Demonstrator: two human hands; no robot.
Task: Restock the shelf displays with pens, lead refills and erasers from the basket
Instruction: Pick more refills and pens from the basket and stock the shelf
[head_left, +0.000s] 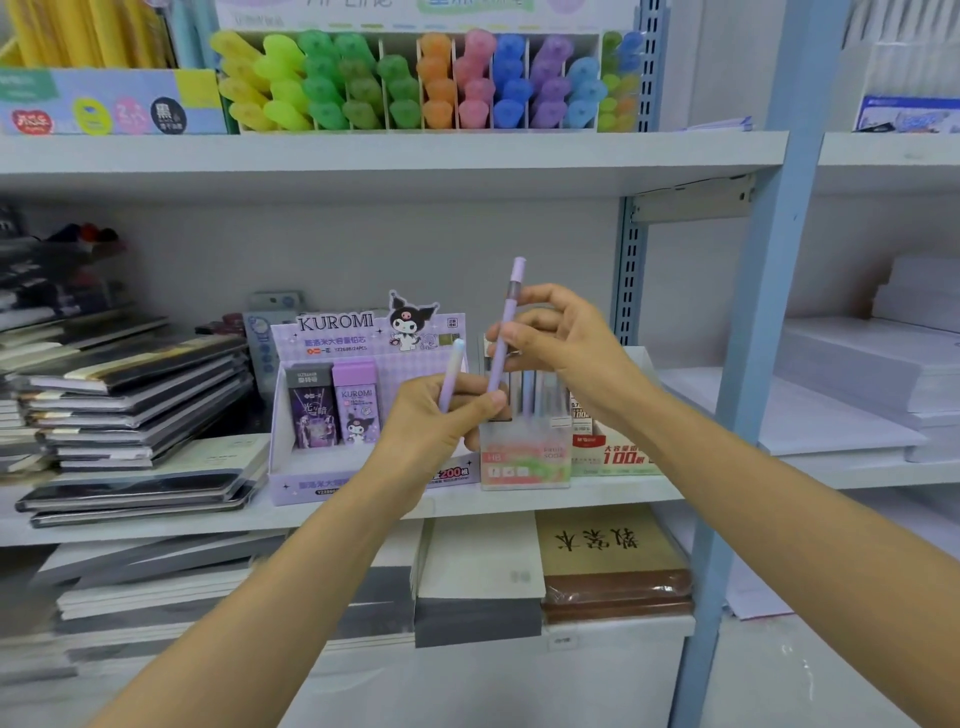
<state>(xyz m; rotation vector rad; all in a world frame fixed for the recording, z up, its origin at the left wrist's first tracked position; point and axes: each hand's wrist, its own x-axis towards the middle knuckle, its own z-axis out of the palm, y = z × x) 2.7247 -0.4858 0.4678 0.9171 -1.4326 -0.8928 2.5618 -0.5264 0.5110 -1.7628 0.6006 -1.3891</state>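
Standing on the middle shelf (519, 506), from the left: Kuromi lead-refill display box (332, 415), two cases inside. Left hand (436, 421), closed around a pastel pen (451, 376) and the lower end of a lilac pen (503, 338). Right hand (563, 343), pinching that lilac pen mid-barrel, above the clear pen holder (524, 457). Both pens: likely light, stiff, smooth plastic; best gripped mid-barrel.

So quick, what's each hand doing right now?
Left hand: closed, holding a short lilac pen.
Right hand: fingers pinching a long lilac pen.
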